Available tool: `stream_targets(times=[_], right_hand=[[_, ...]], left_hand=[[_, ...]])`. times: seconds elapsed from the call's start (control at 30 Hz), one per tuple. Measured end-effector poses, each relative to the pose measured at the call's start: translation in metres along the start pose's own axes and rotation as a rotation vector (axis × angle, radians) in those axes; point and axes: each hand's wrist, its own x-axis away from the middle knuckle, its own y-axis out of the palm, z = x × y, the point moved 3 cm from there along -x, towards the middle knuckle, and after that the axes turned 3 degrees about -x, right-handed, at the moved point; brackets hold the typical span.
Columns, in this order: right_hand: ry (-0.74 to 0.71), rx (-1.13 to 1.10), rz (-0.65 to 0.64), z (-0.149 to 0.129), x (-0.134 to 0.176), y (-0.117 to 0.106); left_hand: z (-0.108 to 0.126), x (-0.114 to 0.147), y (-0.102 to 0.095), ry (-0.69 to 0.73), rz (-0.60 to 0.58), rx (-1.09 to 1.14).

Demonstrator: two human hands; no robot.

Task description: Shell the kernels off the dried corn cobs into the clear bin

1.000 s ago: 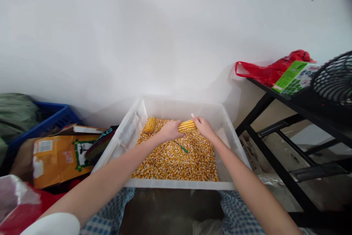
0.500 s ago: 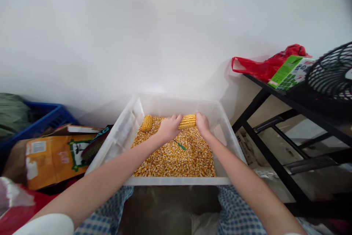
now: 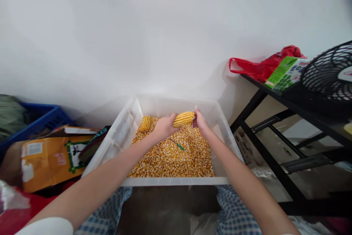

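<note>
Between my two hands an ear of corn [image 3: 183,119] with full yellow rows is held roughly level, slightly tilted, over a pile of loose kernels [image 3: 176,161]. My left hand [image 3: 165,125] wraps round its left end. At its right end my right hand [image 3: 202,122] grips with the fingertips, its thumb raised a little. A second ear of corn [image 3: 145,123] lies on the kernels at the back left. On the kernels below my hands rests a thin tool with a green handle [image 3: 180,147]; its dark shaft points toward my left wrist.
The kernels fill a translucent plastic bin [image 3: 176,181] in front of my knees. To its left are an orange package [image 3: 55,158] and a blue crate [image 3: 41,117]. A black rack [image 3: 264,143] on the right carries a red bag [image 3: 258,68], a green-and-white carton [image 3: 286,73] and a fan [image 3: 330,75].
The ear of corn has shifted slightly left and tilted, its right end higher. My right hand's grip has loosened, with the thumb lifted. My left hand has moved slightly left.
</note>
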Motion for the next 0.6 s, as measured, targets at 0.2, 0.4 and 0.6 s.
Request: stream_targets(times=[0.2,0.4,0.6], right_hand=[[-0.06,-0.061,-0.147,-0.009,0.011,0.008],[-0.082,-0.068,-0.175,-0.005,0.013,0.01],[-0.117,-0.137,-0.187,0.002,0.008,0.011]], left_hand=[[-0.005,-0.003,0.004,-0.065,-0.114,0.44],[0.002,0.002,0.016,-0.133,-0.277,0.772],[0.008,0.007,0.024,-0.122,-0.382,1.02]])
